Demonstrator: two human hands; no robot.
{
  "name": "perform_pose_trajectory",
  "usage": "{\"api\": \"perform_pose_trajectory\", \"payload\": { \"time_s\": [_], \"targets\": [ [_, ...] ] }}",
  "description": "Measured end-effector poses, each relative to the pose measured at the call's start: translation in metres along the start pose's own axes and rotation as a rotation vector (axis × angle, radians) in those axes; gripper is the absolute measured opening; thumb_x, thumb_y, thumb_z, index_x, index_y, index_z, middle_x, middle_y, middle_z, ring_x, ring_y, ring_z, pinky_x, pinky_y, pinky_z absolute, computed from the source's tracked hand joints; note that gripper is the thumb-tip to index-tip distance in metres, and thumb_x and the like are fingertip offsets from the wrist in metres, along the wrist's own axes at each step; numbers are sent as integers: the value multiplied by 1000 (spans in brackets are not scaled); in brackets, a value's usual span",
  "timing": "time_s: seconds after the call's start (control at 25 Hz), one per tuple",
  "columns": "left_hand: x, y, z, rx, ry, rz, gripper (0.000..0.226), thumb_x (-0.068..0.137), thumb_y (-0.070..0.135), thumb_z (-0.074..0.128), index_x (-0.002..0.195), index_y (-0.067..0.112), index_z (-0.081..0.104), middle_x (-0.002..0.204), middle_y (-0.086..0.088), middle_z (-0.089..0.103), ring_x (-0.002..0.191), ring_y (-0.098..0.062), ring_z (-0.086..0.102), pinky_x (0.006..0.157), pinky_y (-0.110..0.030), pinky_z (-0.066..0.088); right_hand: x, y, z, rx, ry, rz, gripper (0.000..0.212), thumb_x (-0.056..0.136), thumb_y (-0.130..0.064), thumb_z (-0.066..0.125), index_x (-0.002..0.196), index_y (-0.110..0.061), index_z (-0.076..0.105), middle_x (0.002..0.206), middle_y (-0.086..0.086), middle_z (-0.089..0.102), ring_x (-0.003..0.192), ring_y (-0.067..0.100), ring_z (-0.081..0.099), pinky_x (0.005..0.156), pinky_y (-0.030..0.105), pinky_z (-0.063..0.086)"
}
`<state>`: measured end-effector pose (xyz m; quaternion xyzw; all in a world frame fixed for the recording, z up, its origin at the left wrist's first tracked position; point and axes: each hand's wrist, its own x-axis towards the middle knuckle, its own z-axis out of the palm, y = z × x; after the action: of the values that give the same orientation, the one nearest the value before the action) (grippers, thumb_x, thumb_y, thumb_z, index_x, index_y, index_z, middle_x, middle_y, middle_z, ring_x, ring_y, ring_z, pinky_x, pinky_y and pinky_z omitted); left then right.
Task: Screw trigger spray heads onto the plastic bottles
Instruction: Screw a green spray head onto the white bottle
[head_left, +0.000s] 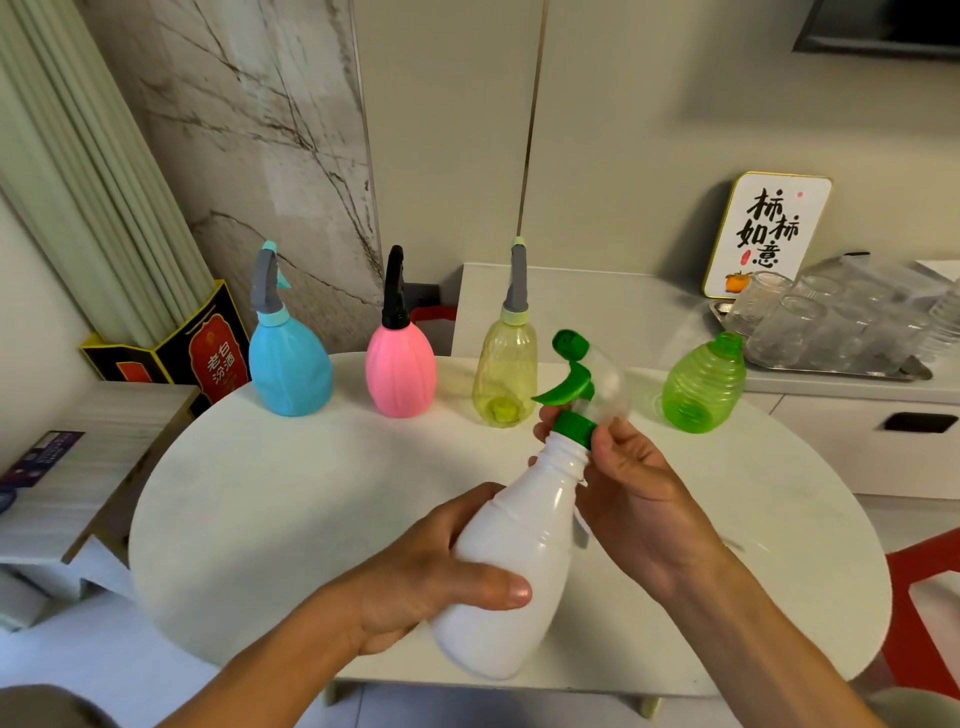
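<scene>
White bottle (511, 566) in left hand (415, 577); right hand (631, 493) grips green collar (574, 428).

I see a white oval table (270, 499) carrying four bottles in a row along its far edge. From left: a blue bottle (290, 364) with grey spray head, a pink bottle (400, 366) with black head, a yellow bottle (505, 371) with grey head, all upright. The green bottle (704, 384), headless, stands tilted at right.

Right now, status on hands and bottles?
Left hand grips white bottle. Right hand fingers on green spray head collar at its neck. Green bottle uncapped, lying tilted. Nothing in the way.
</scene>
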<state>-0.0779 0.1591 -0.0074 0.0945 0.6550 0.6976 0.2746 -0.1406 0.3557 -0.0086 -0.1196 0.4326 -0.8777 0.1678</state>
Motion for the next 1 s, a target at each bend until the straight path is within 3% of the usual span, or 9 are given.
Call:
{"api": "perform_pose_trajectory", "payload": {
  "time_s": [0.12, 0.24, 0.36, 0.44, 0.52, 0.68, 0.8, 1.0],
  "targets": [
    [1, -2, 8, 22, 84, 31, 52, 55, 36, 81, 99, 56, 63, 98, 12, 71, 94, -11, 68, 80, -34, 59, 1, -6, 1, -59, 28, -19, 54, 64, -33, 91, 112, -13, 74, 108, 10, 75, 98, 20, 70, 84, 35, 56],
    [-2, 2, 3, -111, -100, -38, 62, 56, 31, 80, 115, 41, 64, 106, -2, 70, 99, -22, 66, 83, -40, 54, -3, -9, 4, 45, -147, 14, 42, 80, -28, 80, 117, -11, 70, 109, 12, 73, 105, 25, 67, 100, 47, 50],
    [-5, 6, -4, -218, -248, -166, 102, 48, 41, 89, 136, 13, 45, 119, -22, 55, 107, -37, 55, 90, -45, 48, -6, -9, 8, 178, -304, 55, 48, 91, -22, 68, 135, -8, 58, 123, 16, 69, 118, 32, 62, 104, 56, 43],
    [-6, 7, -7, -255, -316, -169, 113, 49, 42, 89, 140, 1, 38, 121, -26, 51, 102, -39, 55, 89, -43, 48, -6, -11, 11, 239, -362, 65, 51, 92, -19, 67, 139, -7, 52, 122, 16, 68, 119, 33, 61, 106, 57, 41],
    [-6, 9, -7, -263, -295, -123, 104, 51, 41, 89, 135, 0, 44, 119, -27, 53, 99, -40, 58, 88, -44, 48, -6, -15, 11, 190, -309, 43, 49, 87, -21, 72, 132, -7, 58, 111, 13, 71, 111, 30, 64, 103, 53, 45],
    [-2, 4, -3, -162, -76, -54, 91, 43, 48, 93, 123, 16, 62, 115, -26, 64, 102, -40, 62, 89, -51, 48, -6, -20, 10, 21, -124, -17, 52, 76, -31, 83, 120, -10, 67, 96, 11, 71, 95, 27, 65, 94, 43, 50],
    [0, 4, 1, -152, -19, 14, 59, 52, 37, 85, 109, 28, 71, 104, -13, 71, 96, -30, 67, 80, -43, 54, -6, -20, 16, -15, -61, -52, 52, 72, -34, 86, 114, -9, 69, 93, 11, 71, 89, 25, 64, 87, 36, 51],
    [2, 4, 5, -122, 5, 51, 43, 59, 33, 75, 101, 42, 71, 97, 3, 74, 92, -18, 70, 75, -33, 56, -7, -24, 23, -34, -10, -80, 57, 64, -34, 90, 110, -7, 71, 91, 14, 71, 83, 23, 66, 77, 31, 54]
  ]
}}
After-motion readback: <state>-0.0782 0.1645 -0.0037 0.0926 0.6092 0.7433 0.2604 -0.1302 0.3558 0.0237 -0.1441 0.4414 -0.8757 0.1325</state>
